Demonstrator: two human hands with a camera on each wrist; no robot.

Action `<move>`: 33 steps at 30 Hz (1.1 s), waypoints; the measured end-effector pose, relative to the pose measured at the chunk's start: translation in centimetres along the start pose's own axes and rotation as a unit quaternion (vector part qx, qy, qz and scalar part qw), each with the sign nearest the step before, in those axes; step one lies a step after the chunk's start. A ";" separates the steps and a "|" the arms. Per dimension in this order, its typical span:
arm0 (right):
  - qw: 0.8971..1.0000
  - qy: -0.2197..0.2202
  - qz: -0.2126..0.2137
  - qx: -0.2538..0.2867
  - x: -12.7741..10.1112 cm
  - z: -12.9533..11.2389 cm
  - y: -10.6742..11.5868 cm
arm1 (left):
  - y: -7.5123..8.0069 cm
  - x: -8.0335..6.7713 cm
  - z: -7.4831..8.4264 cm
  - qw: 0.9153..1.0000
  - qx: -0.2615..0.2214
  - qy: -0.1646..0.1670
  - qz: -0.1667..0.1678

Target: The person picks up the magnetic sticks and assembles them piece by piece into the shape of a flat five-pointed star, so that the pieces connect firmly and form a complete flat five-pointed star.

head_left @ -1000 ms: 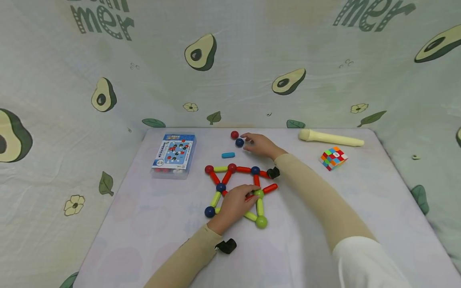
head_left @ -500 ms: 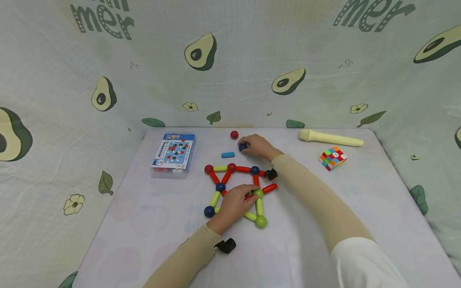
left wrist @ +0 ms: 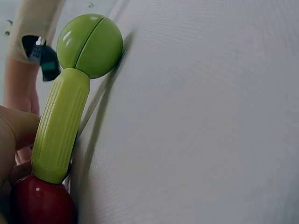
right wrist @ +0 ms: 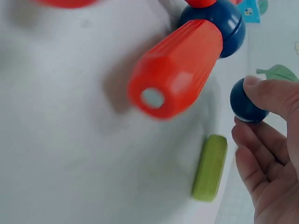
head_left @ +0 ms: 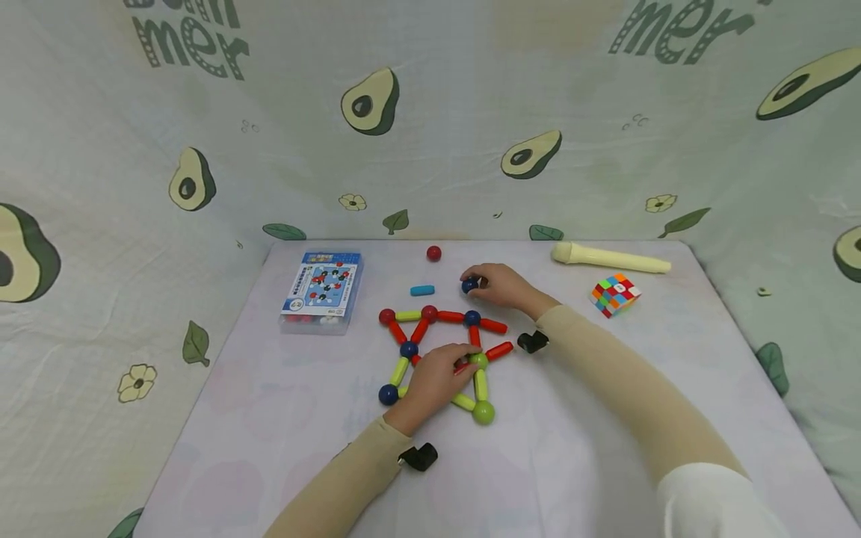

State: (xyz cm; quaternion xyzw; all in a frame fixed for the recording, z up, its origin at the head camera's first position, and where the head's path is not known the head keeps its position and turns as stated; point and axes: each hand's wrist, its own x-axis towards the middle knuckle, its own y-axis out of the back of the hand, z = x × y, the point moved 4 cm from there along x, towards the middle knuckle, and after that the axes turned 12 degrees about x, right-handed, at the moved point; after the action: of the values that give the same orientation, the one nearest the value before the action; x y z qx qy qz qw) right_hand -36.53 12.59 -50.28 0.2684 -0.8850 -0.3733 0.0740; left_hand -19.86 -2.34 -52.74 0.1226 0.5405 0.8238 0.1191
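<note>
In the head view my right hand (head_left: 501, 288) pinches a dark blue ball (head_left: 469, 285) between thumb and fingers, beyond the magnetic stick-and-ball figure (head_left: 450, 317). The right wrist view shows the thumb on top of this ball (right wrist: 247, 103). My left hand (head_left: 433, 381) lies over the figure's lower part, thumb and fingertips pinching a small green ball (head_left: 479, 360) where red and lime sticks meet. A larger green ball (left wrist: 89, 45), a lime stick (left wrist: 60, 126) and a dark red ball (left wrist: 42, 200) appear beside the left hand in its wrist view.
Behind the figure lie a blue stick (head_left: 422, 290) and a red ball (head_left: 433, 253). A boxed set (head_left: 321, 291) is at back left. A puzzle cube (head_left: 615, 294) and a pale yellow microphone-shaped baton (head_left: 610, 258) lie at right. The right wrist view has a lime stick (right wrist: 210, 168).
My right hand has taken hold of the dark blue ball beside the red ball and brought it right and nearer the figure. The left hand has stayed in place.
</note>
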 end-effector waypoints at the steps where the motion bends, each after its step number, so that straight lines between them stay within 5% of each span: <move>1: 1.000 0.003 -0.001 0.006 -0.5 0.1 0.2 | 0.0 0.0 0.0 1.000 0.001 0.001 -0.001; 17: 0.998 0.019 0.035 0.043 -8.7 2.7 2.0 | 1.3 1.0 -0.1 0.999 0.003 -0.001 -0.044; 26: 0.997 0.004 0.031 0.072 -11.6 3.9 0.5 | 3.7 4.8 0.5 0.993 0.107 -0.026 -0.045; 33: 0.996 0.008 0.043 0.078 -12.6 3.8 -0.4 | 2.9 8.6 0.8 0.982 0.152 -0.075 -0.078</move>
State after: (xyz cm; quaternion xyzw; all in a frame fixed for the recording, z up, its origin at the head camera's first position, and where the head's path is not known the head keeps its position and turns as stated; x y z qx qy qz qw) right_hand -27.01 21.39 -52.39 0.2386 -0.9212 -0.2977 0.0761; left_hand -27.86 0.04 -49.13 0.1581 0.6569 0.7087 0.2031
